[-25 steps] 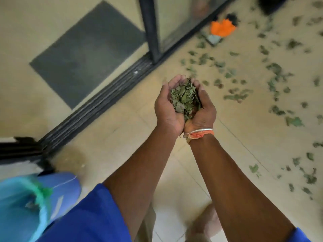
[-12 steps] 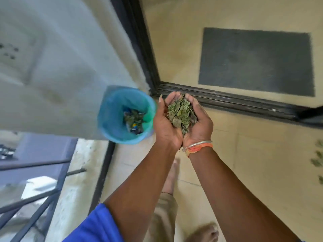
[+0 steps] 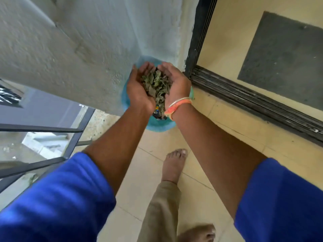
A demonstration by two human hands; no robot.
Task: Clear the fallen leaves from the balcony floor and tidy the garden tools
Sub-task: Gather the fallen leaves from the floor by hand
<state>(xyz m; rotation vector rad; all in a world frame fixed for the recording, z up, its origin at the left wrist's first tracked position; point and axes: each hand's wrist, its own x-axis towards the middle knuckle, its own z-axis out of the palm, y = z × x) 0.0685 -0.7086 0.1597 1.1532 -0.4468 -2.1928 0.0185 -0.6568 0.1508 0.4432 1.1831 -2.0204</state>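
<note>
My left hand (image 3: 139, 89) and right hand (image 3: 177, 82) cup the leaves (image 3: 156, 83) between them, directly above the blue bin (image 3: 158, 126) by the wall (image 3: 87, 49); parting my wrists should drop the pile straight in.

Rough pale wall (image 3: 83, 41), cream tiled floor (image 3: 150, 172), black door track (image 3: 253, 103), grey mat (image 3: 286, 60).

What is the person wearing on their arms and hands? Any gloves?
No gloves: the left hand and right hand are bare. The left sleeve and right sleeve are bright blue, ending near the elbows. The right wrist wears a thin silver bangle and an orange band.
</note>
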